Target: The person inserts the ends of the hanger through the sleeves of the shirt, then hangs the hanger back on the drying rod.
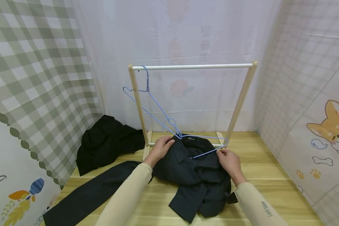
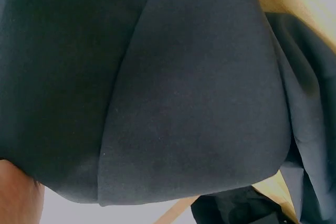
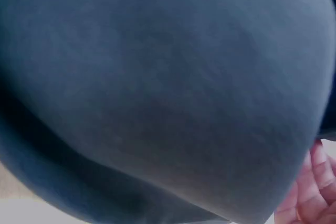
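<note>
A dark collared shirt [image 1: 186, 175] is bunched over the wooden table in the head view, its neck opening facing up. My left hand [image 1: 161, 148] grips its collar on the left side. My right hand [image 1: 228, 160] pinches the shirt's right edge, fingertips right at the lower bar of a blue wire hanger [image 1: 206, 137]. That hanger's right arm shows over the neck opening, while its left part is hidden by the collar. In the left wrist view dark cloth [image 2: 194, 93] fills most of the picture; in the right wrist view, cloth [image 3: 173, 87] covers most of the right hand's fingers [image 3: 310, 192].
Behind the shirt stands a wooden rack [image 1: 244, 91] with a white top rail [image 1: 192, 67]. Another blue hanger [image 1: 158, 105] hangs from its left end, slanting down toward the collar. A black garment [image 1: 107, 141] lies at the back left, and a dark sleeve-like length [image 1: 93, 194] stretches front left.
</note>
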{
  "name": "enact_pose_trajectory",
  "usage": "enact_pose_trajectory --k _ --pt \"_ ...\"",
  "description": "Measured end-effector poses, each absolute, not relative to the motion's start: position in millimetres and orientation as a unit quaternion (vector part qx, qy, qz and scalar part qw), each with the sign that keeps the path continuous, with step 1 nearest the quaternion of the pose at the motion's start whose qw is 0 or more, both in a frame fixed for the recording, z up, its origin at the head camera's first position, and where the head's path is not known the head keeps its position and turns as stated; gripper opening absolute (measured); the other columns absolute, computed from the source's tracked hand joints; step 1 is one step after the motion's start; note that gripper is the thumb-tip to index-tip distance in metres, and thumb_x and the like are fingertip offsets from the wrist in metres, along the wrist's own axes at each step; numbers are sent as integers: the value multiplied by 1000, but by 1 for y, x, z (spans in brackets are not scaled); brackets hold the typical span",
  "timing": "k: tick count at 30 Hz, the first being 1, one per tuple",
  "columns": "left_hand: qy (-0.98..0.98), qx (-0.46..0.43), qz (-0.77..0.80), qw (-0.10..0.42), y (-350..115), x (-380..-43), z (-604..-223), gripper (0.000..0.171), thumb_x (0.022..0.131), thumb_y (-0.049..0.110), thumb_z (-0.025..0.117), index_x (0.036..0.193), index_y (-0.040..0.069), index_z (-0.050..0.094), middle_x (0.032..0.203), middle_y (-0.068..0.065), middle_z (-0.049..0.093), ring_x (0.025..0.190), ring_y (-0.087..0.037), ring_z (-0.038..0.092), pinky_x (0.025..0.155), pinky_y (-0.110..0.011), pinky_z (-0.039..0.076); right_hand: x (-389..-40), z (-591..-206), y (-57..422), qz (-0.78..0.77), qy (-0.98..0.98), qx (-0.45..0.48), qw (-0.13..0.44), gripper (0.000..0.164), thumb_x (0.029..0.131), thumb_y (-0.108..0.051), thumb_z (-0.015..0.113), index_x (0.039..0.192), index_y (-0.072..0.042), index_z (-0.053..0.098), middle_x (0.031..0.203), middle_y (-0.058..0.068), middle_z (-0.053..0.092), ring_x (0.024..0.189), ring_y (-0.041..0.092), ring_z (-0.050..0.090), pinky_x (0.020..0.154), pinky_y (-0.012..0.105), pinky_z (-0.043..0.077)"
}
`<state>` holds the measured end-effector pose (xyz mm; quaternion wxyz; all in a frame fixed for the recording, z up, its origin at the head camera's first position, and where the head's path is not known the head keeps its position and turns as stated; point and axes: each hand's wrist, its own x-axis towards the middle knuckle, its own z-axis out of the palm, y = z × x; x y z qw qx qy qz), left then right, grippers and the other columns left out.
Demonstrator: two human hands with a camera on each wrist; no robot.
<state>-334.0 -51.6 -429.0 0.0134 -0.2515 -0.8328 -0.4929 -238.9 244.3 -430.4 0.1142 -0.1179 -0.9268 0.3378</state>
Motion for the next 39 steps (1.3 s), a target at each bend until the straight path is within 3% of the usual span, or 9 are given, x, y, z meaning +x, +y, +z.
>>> enact_pose_trajectory --k 3,5,9,13,16,20,27,32,39 --pt "-831 -249 -497 11 -50 -333 -429 20 104 22 53 91 9 60 77 -1 49 72 -17 48 67 -30 39 -239 -432 242 338 -933 -94 79 37 100 -27 54 112 2 72 112 24 68 103 44 62 87 52 47" --pt "-831 -248 -498 9 -49 -332 -429 20 104 21 53 90 9 59 76 -1 48 71 -17 47 66 -30 39 -238 -433 242 333 -936 -87 69 35 100 -28 55 108 1 74 105 23 69 95 42 63 81 49 48" --pt "-831 -249 -497 10 -50 -332 -431 20 104 21 53 90 8 59 77 -2 48 72 -18 47 67 -31 38 -237 -433 248 330 -934 -107 81 33 100 -25 54 82 -3 71 74 11 62 70 28 56 61 38 41" --pt "-839 -261 -478 17 -53 -333 -433 20 105 21 52 91 9 57 77 -2 47 72 -18 46 68 -32 38 -237 -429 255 332 -925 -140 122 34 98 -24 54 79 -1 70 72 13 63 70 31 57 59 37 40" --pt "-843 -275 -462 29 -56 -335 -435 20 105 21 51 89 10 55 75 -1 45 70 -17 44 67 -32 37 -239 -426 259 327 -921 -146 156 28 95 -22 58 91 -1 76 85 16 71 79 36 62 63 41 44" --pt "-845 -285 -450 50 -56 -337 -439 19 105 19 51 90 9 56 74 -2 46 70 -18 44 67 -33 37 -239 -419 262 308 -925 -135 180 22 93 -19 62 95 -3 76 87 15 73 83 40 65 64 44 46" --pt "-856 -280 -425 93 -54 -338 -441 15 104 17 54 97 7 62 83 -3 58 76 -19 51 72 -34 43 -238 -415 256 243 -938 -99 228 36 92 -10 59 126 0 67 91 21 72 81 46 65 63 55 48" --pt "-853 -296 -420 94 -53 -338 -439 15 104 17 54 96 6 62 82 -4 57 75 -20 51 70 -35 43 -237 -416 256 204 -936 -75 278 29 91 -5 59 117 -2 72 89 25 70 72 50 63 58 58 46" --pt "-861 -309 -382 134 -59 -341 -445 11 102 13 56 101 6 65 95 -7 65 88 -24 61 81 -41 50 -237 -408 261 185 -945 -18 269 19 90 -5 62 102 -5 77 85 20 71 70 46 64 56 57 46"
